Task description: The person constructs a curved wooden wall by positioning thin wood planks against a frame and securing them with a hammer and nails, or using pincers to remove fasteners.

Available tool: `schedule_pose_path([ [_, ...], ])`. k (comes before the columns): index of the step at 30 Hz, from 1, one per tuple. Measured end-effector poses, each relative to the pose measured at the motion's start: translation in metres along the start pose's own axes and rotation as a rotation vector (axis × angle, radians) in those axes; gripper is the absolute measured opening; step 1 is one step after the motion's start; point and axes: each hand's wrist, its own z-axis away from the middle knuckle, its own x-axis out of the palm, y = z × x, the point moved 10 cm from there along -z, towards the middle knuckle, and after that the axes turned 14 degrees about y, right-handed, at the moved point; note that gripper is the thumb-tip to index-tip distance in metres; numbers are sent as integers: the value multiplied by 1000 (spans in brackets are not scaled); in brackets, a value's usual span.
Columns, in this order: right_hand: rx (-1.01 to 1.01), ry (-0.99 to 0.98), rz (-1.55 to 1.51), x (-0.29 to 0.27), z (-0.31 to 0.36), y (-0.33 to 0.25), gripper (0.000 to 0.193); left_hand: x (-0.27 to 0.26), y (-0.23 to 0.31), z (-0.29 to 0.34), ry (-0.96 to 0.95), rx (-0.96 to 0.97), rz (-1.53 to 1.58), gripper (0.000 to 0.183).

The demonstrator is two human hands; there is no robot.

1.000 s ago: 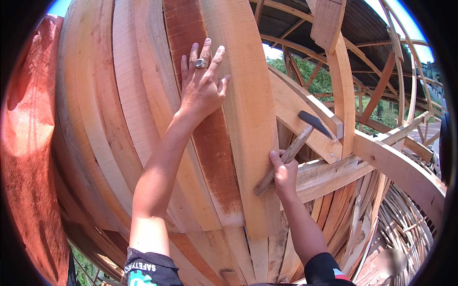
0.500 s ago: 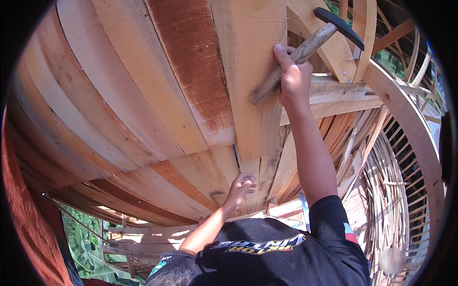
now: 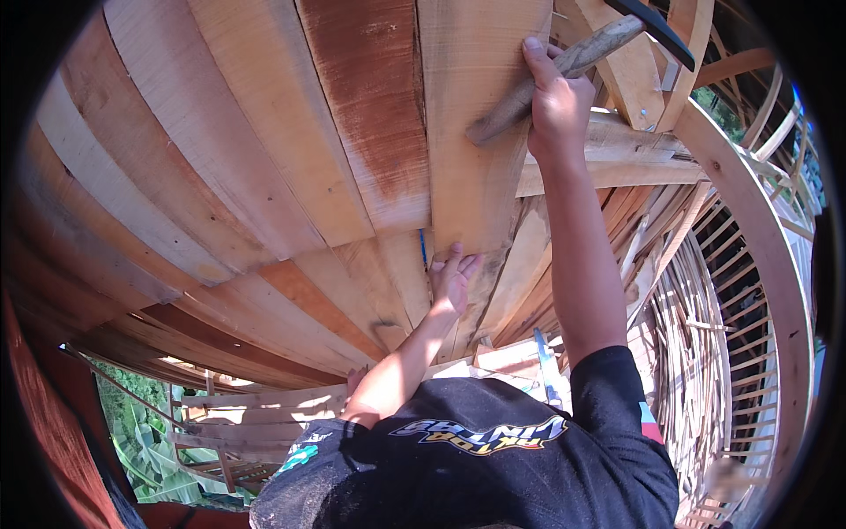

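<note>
My right hand [image 3: 561, 110] is closed round the wooden handle of a hammer [image 3: 608, 44] with a dark metal head. Its thumb lies along the right edge of a wide, light wooden plank [image 3: 467, 189], and the other fingers are partly hidden. The handle's butt end crosses the face of this plank, while the head points up and right. At the plank's near end, my left hand [image 3: 453, 282] has its fingers bent against the edge. A reddish-brown plank [image 3: 374, 106] lies directly left of the light one, with a narrow dark gap between them.
Several curved planks [image 3: 238, 132] spread leftward. A wooden beam [image 3: 608, 172] runs right of my right wrist. Thin wooden strips [image 3: 687, 370] are heaped at the lower right beside a curved slatted frame [image 3: 780, 264]. A handsaw-like blade [image 3: 546, 366] lies near my right elbow.
My left hand has moved up and right, from below the plank to its near end. The hammer stays in my right hand, now higher and slightly further right in view.
</note>
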Motion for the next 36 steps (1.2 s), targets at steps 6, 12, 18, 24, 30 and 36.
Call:
schedule_pose_path([
  [6, -261, 51, 250, -21, 4, -22, 36, -4, -3, -6, 18, 20, 59, 50],
  [12, -294, 2, 320, -27, 29, -15, 38, -1, -4, -17, -10, 47, 85, 48],
  [18, -291, 30, 459, -23, 16, -4, 39, 3, 4, -20, 10, 89, 87, 45],
  [24, -289, -16, 396, -17, 17, -6, 37, -7, -9, -31, -2, 34, 83, 44],
  [30, -270, -76, 393, -7, 12, -9, 22, 8, 3, -16, -12, 46, 63, 38],
  [36, -203, -64, 341, -8, 16, -13, 20, -5, 16, -21, -130, 5, -59, 38],
])
